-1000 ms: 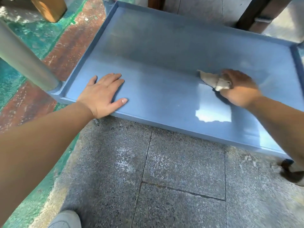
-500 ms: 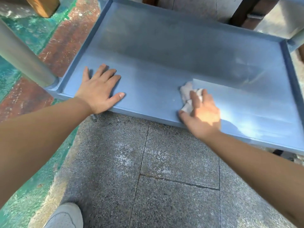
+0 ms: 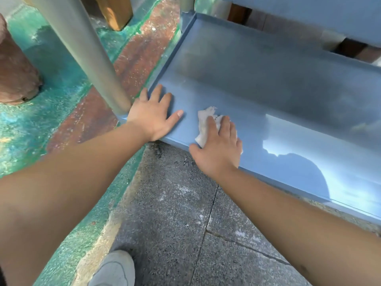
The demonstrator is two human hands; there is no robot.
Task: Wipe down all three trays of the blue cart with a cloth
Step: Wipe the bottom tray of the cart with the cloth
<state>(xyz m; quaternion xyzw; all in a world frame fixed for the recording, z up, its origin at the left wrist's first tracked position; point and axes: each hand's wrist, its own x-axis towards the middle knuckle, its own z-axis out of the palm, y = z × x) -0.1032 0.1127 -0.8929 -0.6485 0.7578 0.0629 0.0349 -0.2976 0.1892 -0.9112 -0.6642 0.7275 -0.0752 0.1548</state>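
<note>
The ground (image 3: 169, 213) is paved with grey speckled stone slabs, separated by narrow joints. To the left, a worn painted surface (image 3: 47, 129) is seen, green with a reddish-brown band (image 3: 132, 65) running diagonally. A reddish-brown rounded stump (image 3: 16, 67) stands on the green area at far left. A wooden block (image 3: 117, 11) is located at the top. Strong daylight and hard shadows are present.
</note>
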